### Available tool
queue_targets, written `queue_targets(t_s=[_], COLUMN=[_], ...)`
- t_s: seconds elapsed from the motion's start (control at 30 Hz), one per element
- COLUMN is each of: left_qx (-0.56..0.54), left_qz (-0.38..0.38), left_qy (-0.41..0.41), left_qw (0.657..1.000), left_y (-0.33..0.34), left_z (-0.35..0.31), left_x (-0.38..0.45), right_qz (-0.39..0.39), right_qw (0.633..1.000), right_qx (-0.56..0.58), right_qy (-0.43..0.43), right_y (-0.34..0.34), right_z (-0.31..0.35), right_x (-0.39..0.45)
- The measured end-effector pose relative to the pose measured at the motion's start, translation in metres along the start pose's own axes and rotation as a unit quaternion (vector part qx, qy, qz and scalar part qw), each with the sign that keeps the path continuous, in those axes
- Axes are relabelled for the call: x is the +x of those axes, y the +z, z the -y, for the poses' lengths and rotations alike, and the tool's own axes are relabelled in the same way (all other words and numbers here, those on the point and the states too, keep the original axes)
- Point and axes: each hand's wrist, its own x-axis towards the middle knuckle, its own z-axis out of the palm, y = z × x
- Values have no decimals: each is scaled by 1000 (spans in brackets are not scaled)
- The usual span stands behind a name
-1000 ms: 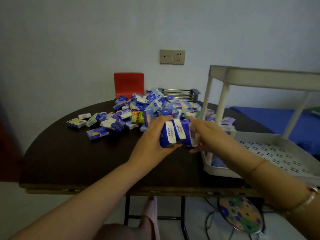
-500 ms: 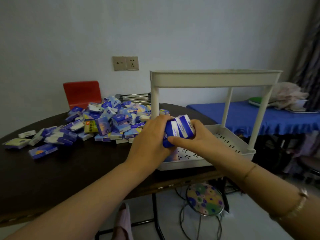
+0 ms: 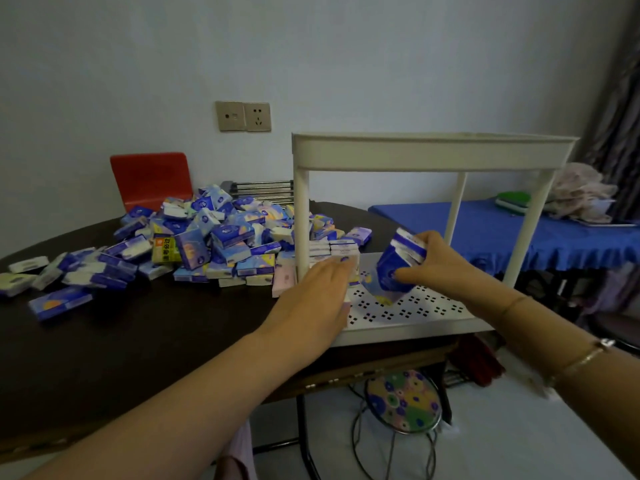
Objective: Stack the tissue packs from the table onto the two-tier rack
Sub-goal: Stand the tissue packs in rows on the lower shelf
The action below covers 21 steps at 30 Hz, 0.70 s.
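Single head view: you look forward and down, close over table (image 3: 145,341) edge; rack (image 3: 433,150) right of centre.

A beige switch and socket plate (image 3: 243,116) is mounted on the pale wall. A red chair back (image 3: 151,178) is seen behind the dark bench (image 3: 145,327), and a metal wire rack (image 3: 259,191) is set beside it at the far edge. Under the bench a round stool with a flowered seat (image 3: 402,402) is placed on the floor. To the right, a surface is covered by a blue cloth (image 3: 485,230), on which a green item (image 3: 514,200) and crumpled pale fabric (image 3: 578,192) are laid.
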Motion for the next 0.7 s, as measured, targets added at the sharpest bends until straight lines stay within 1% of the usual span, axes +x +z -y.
queue_targets(t_s=[0.07, 0.13, 0.27, 0.3, 0.33, 0.4, 0.53, 0.63, 0.7], left_qx=[85, 176, 311, 341, 363, 390, 365, 364, 370], left_qz=[-2, 1, -25, -23, -1, 11, -7, -25, -29], left_qy=[22, 54, 68, 71, 68, 64, 78, 87, 82], left_qw=[996, 983, 948, 937, 929, 919, 928, 927, 925], left_y=[5, 11, 12, 12, 13, 12, 15, 19, 20], left_z=[1, 10, 20, 20, 22, 24, 28, 29, 28], left_x=[-1, -3, -5, -5, -5, -4, -4, -3, -3], right_qz=[17, 37, 79, 89, 94, 103, 128, 115, 98], right_qw=[998, 995, 992, 993, 993, 993, 989, 992, 994], right_qx=[-54, -85, -85, -73, -61, -47, -24, -11, -34], right_qy=[-6, -22, -40, -38, -39, -45, -69, -47, -22], right_y=[5, 14, 32, 36, 40, 45, 51, 54, 57], right_z=[-6, -12, -17, -19, -21, -24, -35, -40, -43], right_x=[7, 15, 30, 34, 37, 39, 36, 37, 43])
